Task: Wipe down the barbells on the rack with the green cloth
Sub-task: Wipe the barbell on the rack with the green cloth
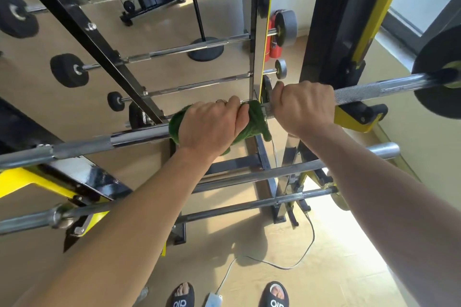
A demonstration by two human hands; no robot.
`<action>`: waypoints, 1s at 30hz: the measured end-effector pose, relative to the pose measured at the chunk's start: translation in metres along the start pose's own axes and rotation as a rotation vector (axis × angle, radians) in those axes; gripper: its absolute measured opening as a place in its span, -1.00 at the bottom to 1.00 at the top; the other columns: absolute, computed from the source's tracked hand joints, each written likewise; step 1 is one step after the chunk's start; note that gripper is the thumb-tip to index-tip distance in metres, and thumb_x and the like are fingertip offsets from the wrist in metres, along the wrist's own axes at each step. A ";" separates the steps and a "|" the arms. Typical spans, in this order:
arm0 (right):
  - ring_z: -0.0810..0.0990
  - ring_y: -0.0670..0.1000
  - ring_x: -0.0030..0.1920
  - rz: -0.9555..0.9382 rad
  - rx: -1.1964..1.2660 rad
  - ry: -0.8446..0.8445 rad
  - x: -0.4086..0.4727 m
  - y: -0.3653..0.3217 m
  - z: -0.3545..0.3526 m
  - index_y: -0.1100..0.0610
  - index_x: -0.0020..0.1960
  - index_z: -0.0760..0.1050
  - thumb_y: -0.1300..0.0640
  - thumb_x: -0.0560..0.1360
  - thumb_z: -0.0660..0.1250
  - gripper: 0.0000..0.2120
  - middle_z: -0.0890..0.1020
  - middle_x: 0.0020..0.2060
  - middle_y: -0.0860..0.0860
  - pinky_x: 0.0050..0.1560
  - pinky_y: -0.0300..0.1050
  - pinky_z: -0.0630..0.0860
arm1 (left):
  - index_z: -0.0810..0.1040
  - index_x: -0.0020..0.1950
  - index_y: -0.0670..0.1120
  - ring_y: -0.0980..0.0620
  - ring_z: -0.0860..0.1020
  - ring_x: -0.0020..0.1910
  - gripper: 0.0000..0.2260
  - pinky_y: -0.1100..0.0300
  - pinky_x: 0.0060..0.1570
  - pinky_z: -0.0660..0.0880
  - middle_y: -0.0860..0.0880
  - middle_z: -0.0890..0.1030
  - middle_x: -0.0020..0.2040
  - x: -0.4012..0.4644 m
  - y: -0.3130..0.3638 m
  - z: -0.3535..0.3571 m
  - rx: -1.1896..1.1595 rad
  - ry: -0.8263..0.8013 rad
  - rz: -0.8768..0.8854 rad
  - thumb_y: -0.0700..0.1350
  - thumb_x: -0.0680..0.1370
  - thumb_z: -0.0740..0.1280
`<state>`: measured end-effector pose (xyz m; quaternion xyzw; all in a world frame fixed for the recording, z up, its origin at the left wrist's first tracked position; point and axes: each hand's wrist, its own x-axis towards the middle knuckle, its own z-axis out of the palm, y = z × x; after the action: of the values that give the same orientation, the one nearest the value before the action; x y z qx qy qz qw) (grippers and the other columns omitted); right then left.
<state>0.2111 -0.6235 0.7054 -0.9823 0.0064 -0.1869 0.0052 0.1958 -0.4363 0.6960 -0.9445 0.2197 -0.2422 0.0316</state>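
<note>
Nearest, below both hands, two black slippers (275, 294) stand on the tan floor (336, 269) beside a white cable (299, 254). The left hand (212, 127) curls around the green cloth (254, 122), which wraps the barbell (124, 138). Just right of it, the right hand (303, 107) grips the bare bar. Beyond the knuckles, the rack (259, 40) carries more barbells.

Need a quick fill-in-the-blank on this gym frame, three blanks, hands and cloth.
1. The left hand grips a fuzzy cloth coloured ____.
2. The cloth is wrapped around the long chrome steel barbell, and the right hand grips the bar ____ any cloth.
3. On the tan floor, the person's feet wear black ____.

Missing words: green; without; slippers
</note>
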 end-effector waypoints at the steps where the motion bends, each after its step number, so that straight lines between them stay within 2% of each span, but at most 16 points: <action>1: 0.33 0.04 -0.55 -0.012 0.001 -0.007 0.000 0.001 0.000 0.14 -0.50 0.32 -0.05 0.66 -0.07 -0.39 0.36 -0.59 0.01 -0.40 -0.14 0.18 | 0.51 -0.14 -0.07 -0.03 0.46 -0.53 -0.54 0.18 -0.45 0.41 0.00 0.50 -0.45 0.003 0.002 0.001 -0.008 -0.001 -0.003 0.09 0.71 -0.07; 3: 0.34 0.04 -0.54 -0.032 0.003 -0.012 -0.001 0.002 -0.001 0.14 -0.50 0.31 -0.05 0.66 -0.07 -0.40 0.36 -0.58 0.01 -0.38 -0.13 0.22 | 0.45 -0.18 -0.04 0.02 0.41 -0.56 -0.53 0.23 -0.47 0.37 0.06 0.42 -0.48 0.000 -0.007 0.001 -0.008 -0.056 -0.001 0.09 0.71 -0.12; 5: 0.34 0.04 -0.54 -0.029 0.007 -0.006 0.000 0.002 -0.001 0.13 -0.50 0.31 -0.06 0.66 -0.07 -0.40 0.35 -0.58 0.01 -0.38 -0.13 0.23 | 0.36 -0.23 -0.04 0.00 0.39 -0.57 -0.54 0.27 -0.50 0.32 0.07 0.36 -0.49 -0.022 -0.044 -0.002 0.045 -0.114 -0.060 0.06 0.71 -0.16; 8: 0.33 0.03 -0.55 -0.013 -0.016 0.001 -0.001 0.000 0.002 0.13 -0.49 0.29 -0.05 0.66 -0.06 -0.41 0.35 -0.58 0.00 -0.40 -0.15 0.19 | 0.52 -0.28 -0.13 0.00 0.37 -0.56 -0.40 0.33 -0.45 0.13 -0.01 0.40 -0.52 -0.069 -0.117 -0.015 0.102 -0.153 -0.212 0.05 0.70 -0.18; 9: 0.33 0.03 -0.55 -0.001 -0.027 0.010 -0.001 -0.002 0.002 0.13 -0.49 0.30 -0.05 0.66 -0.06 -0.41 0.35 -0.58 0.00 -0.41 -0.16 0.17 | 0.50 -0.35 -0.13 -0.01 0.39 -0.58 -0.35 0.31 -0.44 0.15 -0.02 0.40 -0.55 -0.077 -0.127 -0.015 0.094 -0.139 -0.244 0.08 0.69 -0.20; 11: 0.33 0.02 -0.56 0.017 -0.054 0.023 0.000 -0.005 0.004 0.13 -0.49 0.30 -0.04 0.66 -0.06 -0.41 0.36 -0.59 -0.01 -0.42 -0.18 0.14 | 0.34 -0.48 -0.09 0.00 0.36 -0.62 -0.39 0.28 -0.42 0.21 -0.01 0.32 -0.59 -0.079 -0.126 -0.016 0.103 -0.068 -0.362 0.06 0.69 -0.15; 14: 0.35 0.03 -0.55 0.037 -0.052 0.033 -0.003 -0.008 0.005 0.13 -0.48 0.30 -0.03 0.67 -0.07 -0.41 0.36 -0.58 0.00 -0.41 -0.18 0.15 | 0.25 -0.47 -0.08 0.08 0.24 -0.60 -0.48 0.24 -0.40 0.17 0.02 0.22 -0.57 -0.064 -0.092 -0.023 0.093 -0.050 -0.486 0.01 0.69 -0.03; 17: 0.30 0.04 -0.54 0.020 -0.068 0.008 -0.001 -0.009 0.001 0.13 -0.46 0.30 -0.03 0.67 -0.08 -0.42 0.35 -0.56 0.01 -0.41 -0.17 0.09 | 0.33 -0.37 -0.10 0.05 0.38 -0.55 -0.50 0.19 -0.38 0.34 0.03 0.34 -0.51 -0.019 -0.024 -0.009 0.034 -0.134 -0.363 0.07 0.70 -0.04; 18: 0.29 0.04 -0.54 0.011 -0.080 0.001 -0.002 -0.008 0.000 0.13 -0.45 0.30 -0.04 0.67 -0.09 -0.43 0.34 -0.56 0.01 -0.41 -0.15 0.11 | 0.34 -0.38 -0.07 0.09 0.37 -0.55 -0.49 0.21 -0.41 0.33 0.04 0.36 -0.51 0.001 0.005 -0.006 0.000 -0.140 -0.323 0.09 0.70 -0.06; 21: 0.27 0.04 -0.54 0.008 -0.078 -0.005 -0.001 -0.005 0.000 0.12 -0.46 0.28 -0.06 0.67 -0.09 -0.42 0.32 -0.56 0.01 -0.39 -0.11 0.17 | 0.25 -0.43 -0.02 0.13 0.22 -0.58 -0.50 0.21 -0.47 0.08 0.07 0.27 -0.54 0.032 0.049 0.000 -0.019 -0.095 -0.304 0.08 0.69 -0.05; 23: 0.28 0.04 -0.54 -0.020 -0.077 0.001 -0.002 -0.002 0.001 0.11 -0.47 0.27 -0.07 0.67 -0.09 -0.41 0.33 -0.56 0.01 -0.38 -0.09 0.22 | 0.27 -0.39 0.00 0.12 0.21 -0.57 -0.53 0.19 -0.46 0.07 0.07 0.25 -0.53 0.028 0.043 0.001 -0.014 -0.102 -0.240 0.08 0.69 -0.06; 26: 0.28 0.05 -0.54 -0.050 -0.039 0.011 0.000 0.003 0.003 0.11 -0.48 0.28 -0.06 0.67 -0.08 -0.41 0.33 -0.56 0.01 -0.39 -0.10 0.21 | 0.34 -0.32 -0.03 0.07 0.33 -0.56 -0.54 0.20 -0.44 0.28 0.06 0.32 -0.50 0.016 0.020 -0.002 -0.039 -0.124 -0.143 0.08 0.69 -0.10; 28: 0.31 0.04 -0.55 -0.061 -0.052 0.014 0.001 0.004 0.007 0.11 -0.45 0.33 -0.06 0.67 -0.09 -0.42 0.36 -0.56 0.00 -0.41 -0.14 0.17 | 0.34 -0.35 -0.03 0.05 0.41 -0.56 -0.49 0.22 -0.48 0.40 0.05 0.34 -0.52 -0.001 -0.011 -0.003 -0.024 -0.118 -0.167 0.09 0.70 -0.13; 30: 0.32 0.02 -0.55 -0.083 -0.067 0.016 0.000 0.004 0.010 0.10 -0.42 0.35 -0.05 0.66 -0.10 -0.44 0.39 -0.55 -0.02 -0.43 -0.17 0.14 | 0.32 -0.40 -0.03 0.10 0.38 -0.60 -0.47 0.29 -0.51 0.29 0.06 0.33 -0.55 -0.023 -0.041 -0.008 -0.012 -0.125 -0.253 0.09 0.70 -0.13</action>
<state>0.2146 -0.6276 0.6957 -0.9799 -0.0280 -0.1945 -0.0353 0.1904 -0.3890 0.6995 -0.9780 0.0978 -0.1839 0.0087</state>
